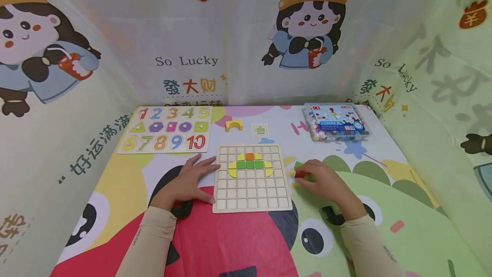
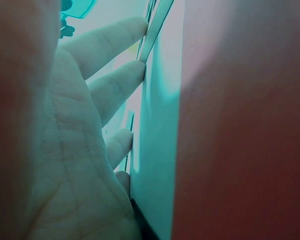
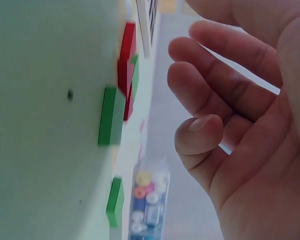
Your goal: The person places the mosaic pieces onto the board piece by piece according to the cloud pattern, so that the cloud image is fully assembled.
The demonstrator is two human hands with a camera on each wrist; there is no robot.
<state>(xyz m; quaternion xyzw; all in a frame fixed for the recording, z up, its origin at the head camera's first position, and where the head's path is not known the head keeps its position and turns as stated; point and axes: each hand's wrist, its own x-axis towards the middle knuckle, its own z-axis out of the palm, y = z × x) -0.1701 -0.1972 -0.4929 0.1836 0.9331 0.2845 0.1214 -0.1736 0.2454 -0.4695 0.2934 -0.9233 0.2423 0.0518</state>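
A wooden grid board [image 1: 251,193] lies on the table, bearing green squares [image 1: 250,164], an orange square [image 1: 250,156] and curved yellow pieces [image 1: 232,170]. My left hand [image 1: 188,181] is spread out, its fingertips and thumb touching the board's left edge. Right of the board, my right hand [image 1: 320,178] is over a few small blocks, partly hiding them. In the right wrist view, red blocks [image 3: 126,55] and a green block [image 3: 111,117] lie on the table, with another green block [image 3: 115,202] apart. The right fingers are loosely bent, with nothing visible between them.
At the back left lies a number and shape puzzle board [image 1: 169,130]. A yellow arch block [image 1: 234,125] and a small pattern card [image 1: 260,131] sit behind the grid board. A clear plastic box of beads [image 1: 336,122] is at the back right. Printed curtains surround the table.
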